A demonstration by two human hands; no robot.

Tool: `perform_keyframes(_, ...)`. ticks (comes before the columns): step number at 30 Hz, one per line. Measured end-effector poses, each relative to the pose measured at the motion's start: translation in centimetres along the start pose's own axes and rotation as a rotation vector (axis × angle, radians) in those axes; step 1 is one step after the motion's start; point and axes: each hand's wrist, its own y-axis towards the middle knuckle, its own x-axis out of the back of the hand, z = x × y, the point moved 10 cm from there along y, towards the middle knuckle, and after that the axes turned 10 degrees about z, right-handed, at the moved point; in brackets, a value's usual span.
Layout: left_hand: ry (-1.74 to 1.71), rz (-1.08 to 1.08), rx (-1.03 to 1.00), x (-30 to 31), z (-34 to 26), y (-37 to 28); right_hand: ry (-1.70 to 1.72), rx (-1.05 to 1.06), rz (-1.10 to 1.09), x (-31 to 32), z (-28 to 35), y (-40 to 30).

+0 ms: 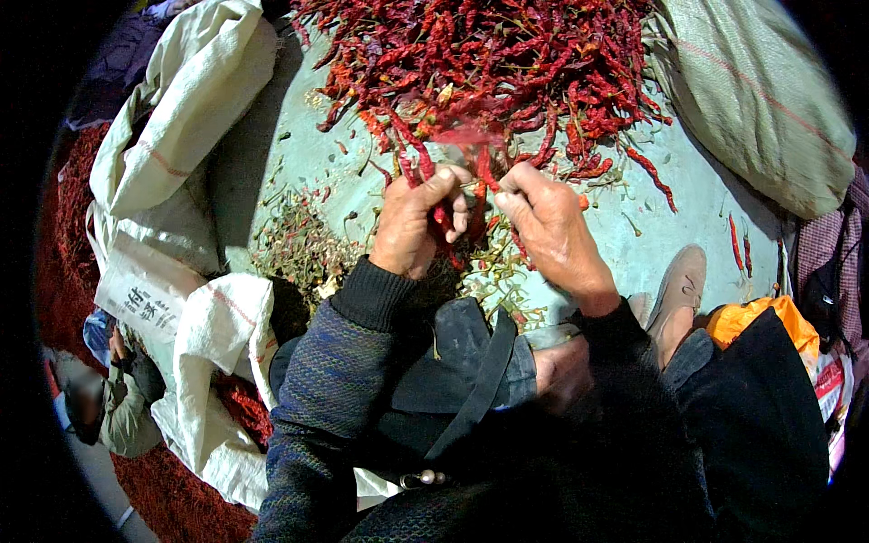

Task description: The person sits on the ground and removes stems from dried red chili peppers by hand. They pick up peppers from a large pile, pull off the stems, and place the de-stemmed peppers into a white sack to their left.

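Note:
My left hand (422,214) is closed around several dried red chili peppers (422,161), which poke out above the thumb and below the palm. Close to its right, my right hand (551,227) pinches a dried red chili (486,170) between thumb and fingertips. Another chili hangs just below the right hand, and I cannot tell whether it is held. A red blur of motion lies just above both hands. Past them spreads a large heap of dried red chilies (489,61) on a pale green surface (686,183). Loose chili stems (506,278) lie below the hands.
Stems and debris form a pile (305,237) at left. White woven sacks (183,108) stand on the left, one open with chilies inside. A full woven sack (753,95) leans at right. A shoe (679,285) and an orange bag (767,326) are lower right. Another person (125,400) sits lower left.

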Motion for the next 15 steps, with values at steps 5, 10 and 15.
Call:
perform_keyframes(5, 0.022, -0.004, 0.008, -0.9, 0.6, -1.0, -0.193, 0.022, 0.105, -2.1, 0.8, -0.8)
perform_keyframes(10, 0.049, 0.007, 0.026, -1.3, 1.6, -1.7, -0.074, 0.049, 0.130, -3.4, 1.2, -1.2)
perform_keyframes(15, 0.484, -0.139, -0.277, -1.3, -1.2, -2.6, -0.104, -0.018, 0.053, -3.8, 0.3, -0.9)
